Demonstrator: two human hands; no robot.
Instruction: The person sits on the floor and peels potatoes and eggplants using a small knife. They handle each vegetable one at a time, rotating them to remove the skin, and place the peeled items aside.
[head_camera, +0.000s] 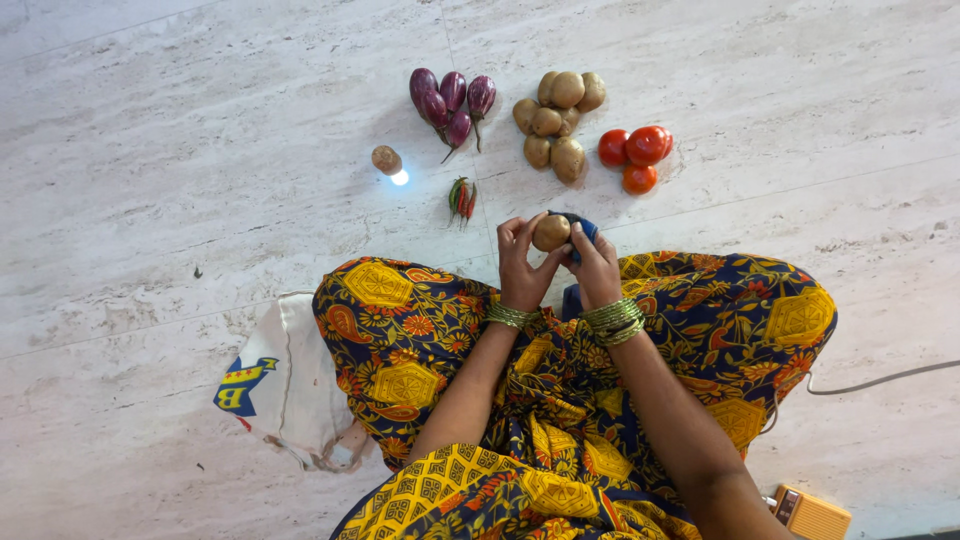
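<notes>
Potato (551, 232) at frame centre, pinched between left hand (520, 262) and right hand (596, 266), blue peeler (587, 229) in the right, touching its right side.

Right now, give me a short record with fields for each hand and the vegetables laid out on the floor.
left hand: grips potato
right hand: on the potato, holds blue tool
ahead, centre: potato pile
ahead, left: aubergines, chillies
ahead, right: tomatoes
beside knee: cloth bag
</notes>
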